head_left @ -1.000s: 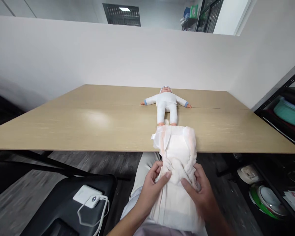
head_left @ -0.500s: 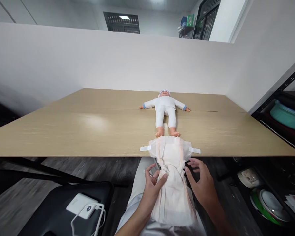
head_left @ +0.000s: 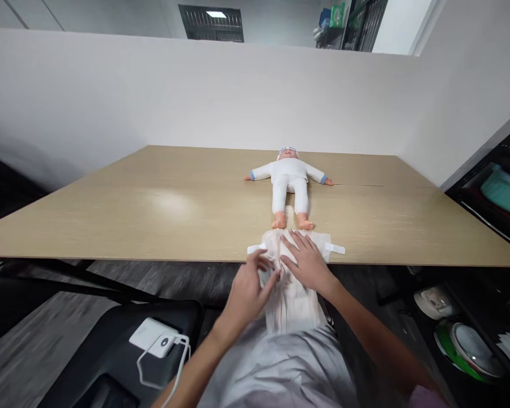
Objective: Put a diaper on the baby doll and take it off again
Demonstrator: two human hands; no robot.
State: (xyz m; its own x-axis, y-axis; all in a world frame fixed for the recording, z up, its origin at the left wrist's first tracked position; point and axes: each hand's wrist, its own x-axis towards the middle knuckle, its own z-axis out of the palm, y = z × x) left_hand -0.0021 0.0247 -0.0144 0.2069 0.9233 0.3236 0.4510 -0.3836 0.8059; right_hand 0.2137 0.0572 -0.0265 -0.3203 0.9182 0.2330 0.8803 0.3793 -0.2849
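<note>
A white diaper (head_left: 295, 294) with side tabs lies opened over the near edge of the wooden table (head_left: 153, 221) and hangs down toward my lap. My right hand (head_left: 308, 262) lies flat on its upper part, fingers spread. Beside it, my left hand (head_left: 249, 283) rests on the diaper's left side with fingers loosely stretched. A baby doll (head_left: 288, 184) in a white suit lies on its back just beyond, its feet almost touching the diaper's far edge.
A white partition wall stands behind the table. On the right a dark shelf rack (head_left: 488, 187) holds bowls and plates (head_left: 467, 354). A black chair (head_left: 123, 351) at lower left carries a white power bank with cable (head_left: 155, 340).
Both hands moved forward from the diaper's lower part onto its upper end on the table edge. The diaper's top now lies flatter, its tabs spread out.
</note>
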